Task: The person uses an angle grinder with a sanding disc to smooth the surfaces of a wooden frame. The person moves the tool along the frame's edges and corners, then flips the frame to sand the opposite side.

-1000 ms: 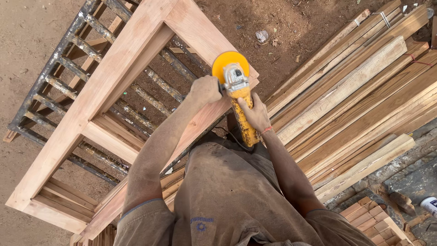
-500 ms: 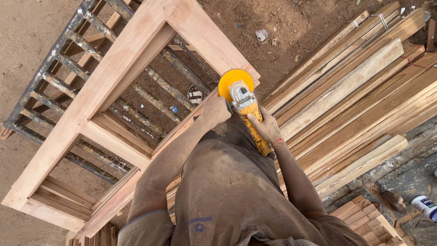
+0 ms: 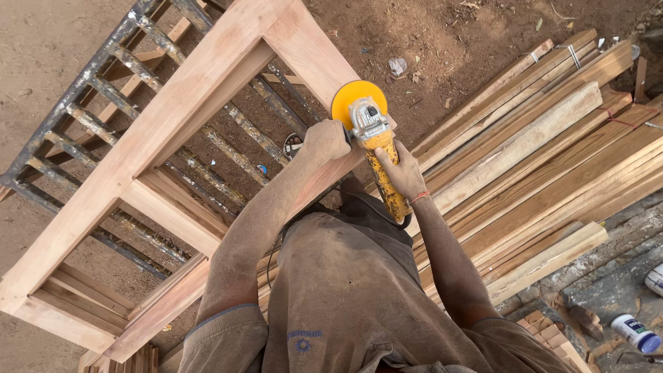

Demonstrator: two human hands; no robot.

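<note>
A yellow angle grinder point(image 3: 373, 148) with a round yellow disc rests on the near-right rail of a pale wooden frame point(image 3: 186, 117). My right hand point(image 3: 402, 173) grips the grinder's yellow body. My left hand point(image 3: 326, 141) grips its side handle, just left of the grey head. The frame lies flat across a dark metal rack point(image 3: 90, 103). The disc sits at the frame's right corner. My dusty brown shirt point(image 3: 352, 297) fills the lower middle of the view.
A stack of long wooden planks point(image 3: 545, 166) lies to the right of the frame on bare dirt. A white bottle with a blue cap point(image 3: 637, 333) lies at the lower right. A small pile of short wood pieces point(image 3: 552, 338) sits near it.
The grinder and both hands have slid slightly along the frame's right rail; the view has shifted a little. My grip on the tool is unchanged.
</note>
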